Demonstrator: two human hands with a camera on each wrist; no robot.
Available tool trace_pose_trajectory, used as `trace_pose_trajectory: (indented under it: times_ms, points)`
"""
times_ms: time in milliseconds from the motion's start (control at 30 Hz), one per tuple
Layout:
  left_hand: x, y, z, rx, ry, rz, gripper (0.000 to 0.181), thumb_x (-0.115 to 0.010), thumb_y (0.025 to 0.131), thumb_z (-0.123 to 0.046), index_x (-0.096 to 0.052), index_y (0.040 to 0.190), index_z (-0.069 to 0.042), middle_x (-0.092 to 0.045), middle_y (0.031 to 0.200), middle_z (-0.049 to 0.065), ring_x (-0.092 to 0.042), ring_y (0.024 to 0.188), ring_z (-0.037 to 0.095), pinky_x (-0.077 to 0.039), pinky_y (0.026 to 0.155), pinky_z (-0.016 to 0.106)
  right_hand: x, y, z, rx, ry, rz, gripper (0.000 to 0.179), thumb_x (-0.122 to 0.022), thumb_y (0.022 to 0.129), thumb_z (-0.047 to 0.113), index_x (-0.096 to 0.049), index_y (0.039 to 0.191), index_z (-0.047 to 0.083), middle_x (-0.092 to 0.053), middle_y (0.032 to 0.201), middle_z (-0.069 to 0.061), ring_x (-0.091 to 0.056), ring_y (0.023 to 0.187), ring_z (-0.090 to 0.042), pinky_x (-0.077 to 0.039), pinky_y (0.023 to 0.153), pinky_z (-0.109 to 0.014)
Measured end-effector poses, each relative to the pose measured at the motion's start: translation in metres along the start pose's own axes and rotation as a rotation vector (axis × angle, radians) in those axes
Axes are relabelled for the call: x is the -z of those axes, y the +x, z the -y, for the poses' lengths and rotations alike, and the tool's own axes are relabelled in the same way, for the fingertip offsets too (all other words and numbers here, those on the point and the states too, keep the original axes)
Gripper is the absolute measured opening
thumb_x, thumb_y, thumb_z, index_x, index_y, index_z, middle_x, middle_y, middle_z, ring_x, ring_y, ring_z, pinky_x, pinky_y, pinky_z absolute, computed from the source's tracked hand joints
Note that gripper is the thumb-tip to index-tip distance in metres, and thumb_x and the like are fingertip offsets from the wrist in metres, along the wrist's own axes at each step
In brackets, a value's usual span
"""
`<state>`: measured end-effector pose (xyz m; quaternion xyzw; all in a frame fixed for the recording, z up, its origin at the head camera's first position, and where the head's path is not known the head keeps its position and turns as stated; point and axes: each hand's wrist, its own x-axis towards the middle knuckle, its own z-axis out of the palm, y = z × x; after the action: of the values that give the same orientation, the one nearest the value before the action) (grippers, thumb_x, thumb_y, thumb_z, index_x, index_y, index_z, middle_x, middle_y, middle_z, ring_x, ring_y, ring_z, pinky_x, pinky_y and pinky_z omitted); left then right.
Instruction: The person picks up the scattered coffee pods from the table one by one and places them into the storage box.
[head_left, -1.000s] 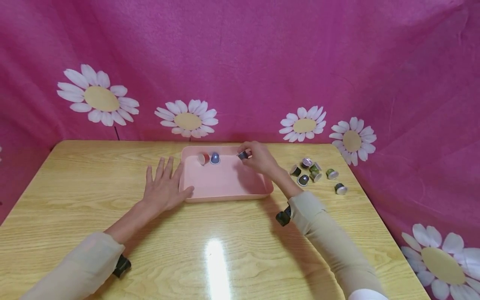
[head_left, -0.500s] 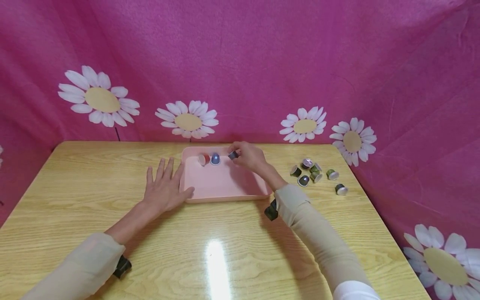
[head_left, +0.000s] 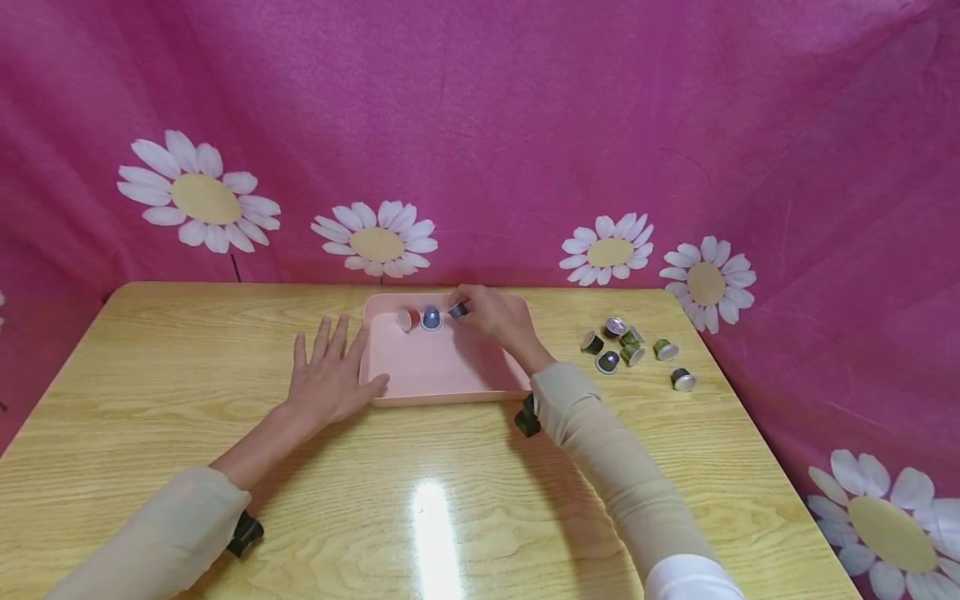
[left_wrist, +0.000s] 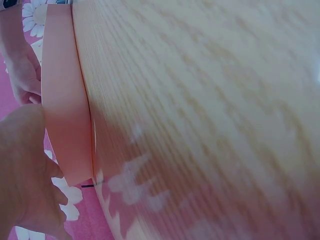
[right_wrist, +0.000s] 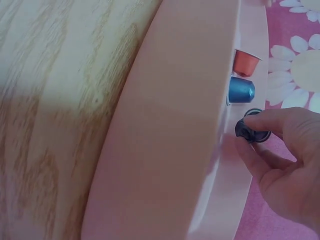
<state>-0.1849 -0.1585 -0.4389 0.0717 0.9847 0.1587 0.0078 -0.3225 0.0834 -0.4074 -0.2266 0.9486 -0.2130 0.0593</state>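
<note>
A dark coffee capsule (right_wrist: 254, 131) is pinched between the thumb and fingers of my right hand (head_left: 491, 315), over the back of the pink tray (head_left: 427, 375). Just left of it in the tray stand a blue capsule (head_left: 431, 317) and a red capsule (head_left: 408, 318), the red one lying on its side with its pale lid facing forward. My left hand (head_left: 330, 379) lies with fingers spread at the tray's left side, its thumb on or against the rim. In the left wrist view the tray's outer wall (left_wrist: 65, 95) runs beside that hand.
Several loose capsules, dark, green and purplish, lie on the wooden table (head_left: 315, 517) right of the tray, among them a green capsule (head_left: 664, 349) and a dark capsule (head_left: 682, 380) nearer the right edge. A pink cloth (head_left: 480, 125) with white daisies hangs behind the table.
My right hand has moved left along the back of the tray with the dark capsule, stopping close beside the blue one. The left hand has stayed in place.
</note>
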Motion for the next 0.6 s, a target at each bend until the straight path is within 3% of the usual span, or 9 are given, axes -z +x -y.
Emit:
trace_pose_trajectory:
  times_ms: [100, 300, 467, 600]
  points:
    - [-0.001, 0.001, 0.000, -0.004, 0.002, -0.010, 0.091, -0.059, 0.090, -0.053, -0.025, 0.157, -0.001, -0.011, 0.161, 0.029, 0.002, 0.148, 0.048, 0.008, 0.111, 0.066, -0.003, 0.002, 0.000, 0.042, 0.073, -0.001, 0.021, -0.066, 0.093, 0.000, -0.071, 0.114, 0.003, -0.068, 0.110, -0.009, -0.060, 0.098, -0.022, -0.049, 0.092, -0.032]
    - [0.000, 0.001, -0.001, 0.004, 0.016, -0.010, 0.090, -0.058, 0.091, -0.053, -0.025, 0.157, -0.002, -0.011, 0.161, 0.029, 0.002, 0.148, 0.047, 0.006, 0.112, 0.067, -0.009, 0.005, -0.001, 0.093, 0.109, -0.010, 0.020, -0.064, 0.090, -0.007, -0.073, 0.107, 0.000, -0.068, 0.101, -0.009, -0.058, 0.091, -0.021, -0.050, 0.086, -0.031]
    - [0.001, 0.001, -0.002, 0.002, 0.024, -0.007, 0.090, -0.058, 0.091, -0.053, -0.024, 0.157, -0.002, -0.011, 0.161, 0.029, 0.001, 0.148, 0.047, 0.005, 0.112, 0.067, -0.013, 0.007, -0.002, 0.101, 0.105, -0.006, 0.019, -0.060, 0.087, -0.011, -0.072, 0.098, -0.001, -0.065, 0.092, -0.009, -0.053, 0.086, -0.019, -0.046, 0.080, -0.031]
    - [0.000, 0.001, -0.001, 0.002, 0.021, -0.006, 0.090, -0.057, 0.092, -0.053, -0.024, 0.157, -0.002, -0.011, 0.161, 0.029, 0.001, 0.148, 0.047, 0.006, 0.112, 0.067, -0.014, 0.007, -0.003, 0.106, 0.086, -0.012, 0.023, -0.060, 0.086, -0.011, -0.072, 0.103, -0.001, -0.067, 0.097, -0.010, -0.054, 0.089, -0.020, -0.046, 0.083, -0.031]
